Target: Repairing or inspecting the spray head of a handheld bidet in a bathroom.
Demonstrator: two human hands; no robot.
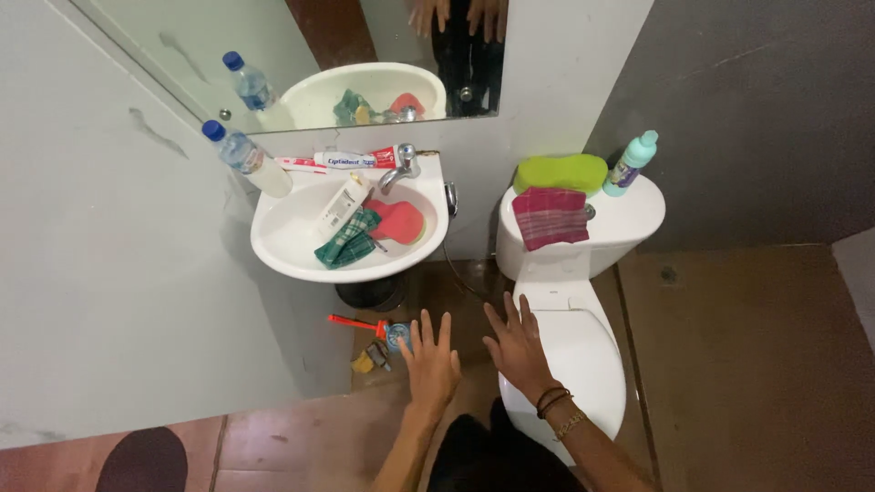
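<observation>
Hands first: the left hand (430,361) and the right hand (517,346) are both held out flat over the brown floor, fingers spread wide, palms down, holding nothing and touching nothing, just beside each other but apart. The right wrist carries dark bands and a thin chain. Nearest the left hand, at about ten o'clock from it, a red toothbrush (355,322) lies on the floor beside a small round blue-rimmed thing (397,335) and a few small yellow and brown bits (370,358). Under and at four o'clock from the right hand sits the white toilet (583,355), lid closed. At twelve o'clock from the hands hangs the white washbasin (283,239); in its bowl lie a green checked cloth (347,240), a red sponge (399,220) and a white tube (341,205), below the chrome tap (398,169). On the basin's back rim rest a toothpaste tube (351,159) and, at its left corner, a blue-capped water bottle (244,157). On the cistern, at one o'clock, a red striped cloth (549,217) hangs over the front, with a green sponge (560,172) and a teal bottle (631,164) behind it.
</observation>
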